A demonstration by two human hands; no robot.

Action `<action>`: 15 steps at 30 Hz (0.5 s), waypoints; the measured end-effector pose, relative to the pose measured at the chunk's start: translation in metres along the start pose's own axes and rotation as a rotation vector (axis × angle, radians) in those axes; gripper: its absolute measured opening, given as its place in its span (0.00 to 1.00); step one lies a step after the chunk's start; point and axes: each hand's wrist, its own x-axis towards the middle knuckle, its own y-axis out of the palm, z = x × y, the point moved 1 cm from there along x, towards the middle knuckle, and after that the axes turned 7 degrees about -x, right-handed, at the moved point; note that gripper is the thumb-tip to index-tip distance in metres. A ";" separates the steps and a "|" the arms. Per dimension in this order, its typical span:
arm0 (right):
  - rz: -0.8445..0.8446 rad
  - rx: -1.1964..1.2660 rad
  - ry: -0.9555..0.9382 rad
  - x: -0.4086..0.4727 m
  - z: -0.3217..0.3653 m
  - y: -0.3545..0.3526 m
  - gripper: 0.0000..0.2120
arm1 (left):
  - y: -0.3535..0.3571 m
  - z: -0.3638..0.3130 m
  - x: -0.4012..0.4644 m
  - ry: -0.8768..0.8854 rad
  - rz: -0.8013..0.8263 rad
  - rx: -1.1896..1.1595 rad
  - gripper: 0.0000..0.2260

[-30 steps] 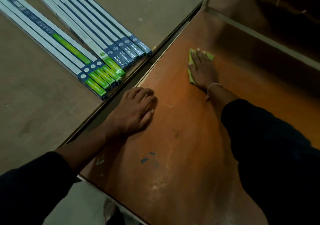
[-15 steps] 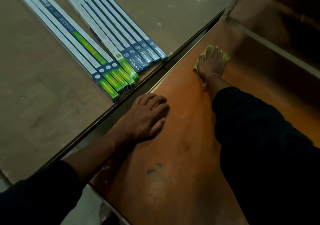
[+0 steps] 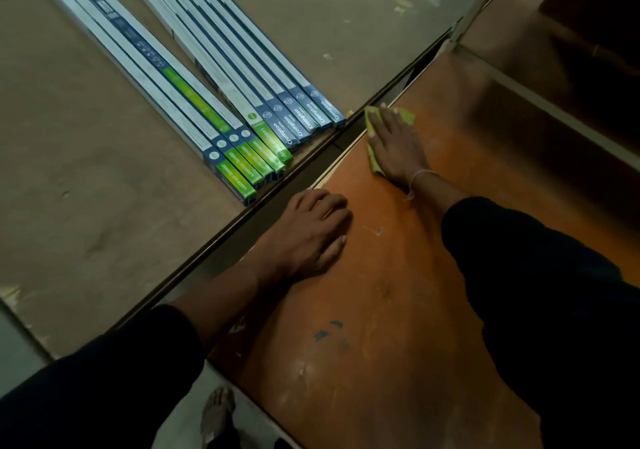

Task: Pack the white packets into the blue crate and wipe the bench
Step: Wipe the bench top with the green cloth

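The worn orange-brown laminate bench [image 3: 398,310] runs from the lower middle up toward the right, its top scuffed with pale scratches, whitish smears near the front edge and two small dark blue marks [image 3: 329,330] in the middle. The right hand [image 3: 394,147] lies flat with fingers spread on a crumpled yellow-green cloth [image 3: 375,119], pressing it onto the bench at the far left edge; cloth corners show past the fingertips and along the thumb side. A thin pale thread band [image 3: 417,178] circles that wrist, and a dark sleeve [image 3: 519,275] covers the forearm. The left hand [image 3: 308,237] rests palm-down on the bench near its left edge, fingers loosely together, holding nothing.

A dark gap and a thin dark rail [image 3: 242,220] separate the bench from a dull beige board surface [image 3: 86,206] to the left. On that surface lie long slim white, blue and green cardboard boxes [image 3: 249,126] side by side, their printed ends close to the rail. To the right of the bench, a pale metal frame bar [image 3: 554,102] crosses in front of a shadowed brown shelf [image 3: 571,50]. Below the bench's front edge, a bare foot [image 3: 216,414] stands on grey floor
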 end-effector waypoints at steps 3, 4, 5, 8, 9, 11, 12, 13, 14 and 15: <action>-0.022 0.005 0.198 -0.015 0.001 0.002 0.28 | -0.002 -0.001 -0.002 0.001 -0.029 -0.012 0.21; -0.015 0.013 0.280 -0.019 0.006 0.003 0.28 | -0.002 -0.003 -0.005 -0.001 -0.034 -0.013 0.20; -0.007 0.012 0.283 -0.024 0.014 0.003 0.28 | -0.002 -0.005 -0.009 -0.007 -0.047 -0.015 0.20; -0.006 -0.003 0.022 -0.050 0.031 0.000 0.28 | -0.002 -0.010 -0.031 -0.037 -0.077 -0.049 0.19; -0.010 0.001 -0.026 -0.061 0.032 0.000 0.27 | -0.002 -0.011 -0.042 -0.043 -0.080 -0.053 0.19; -0.017 0.005 0.071 -0.074 0.036 0.003 0.27 | -0.004 -0.011 -0.069 -0.046 -0.076 -0.043 0.20; -0.013 0.022 0.197 -0.077 0.042 0.004 0.28 | -0.005 -0.011 -0.081 -0.045 -0.064 -0.031 0.20; -0.015 0.031 0.281 -0.081 0.053 0.004 0.28 | -0.006 -0.011 -0.093 -0.048 -0.055 -0.021 0.20; -0.022 0.016 0.263 -0.086 0.067 0.004 0.28 | -0.007 -0.011 -0.103 -0.057 -0.058 -0.018 0.21; -0.027 -0.012 0.147 -0.091 0.081 0.004 0.28 | -0.009 -0.012 -0.111 -0.065 -0.070 -0.020 0.21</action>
